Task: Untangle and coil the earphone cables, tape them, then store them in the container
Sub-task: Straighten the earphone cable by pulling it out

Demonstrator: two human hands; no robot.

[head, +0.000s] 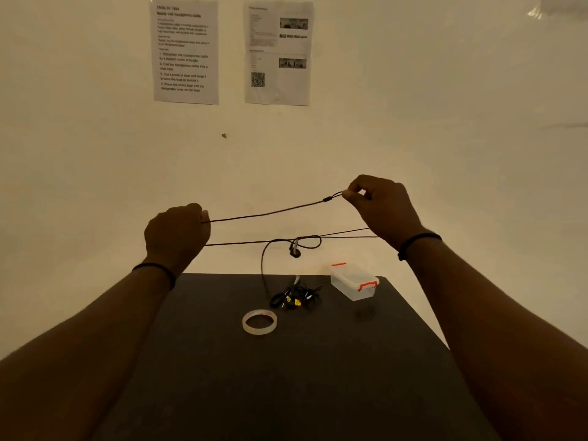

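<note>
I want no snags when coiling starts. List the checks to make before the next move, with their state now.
1. Left hand grips the cable: ok.
2. Right hand pinches the cable: ok.
3. Upper strand taut between the hands: ok.
4. Lower strand free of tangles: not ok, a loop hangs mid-span.
5. Tape on the table: ok.
6. Container open: not ok, its lid looks on.
</note>
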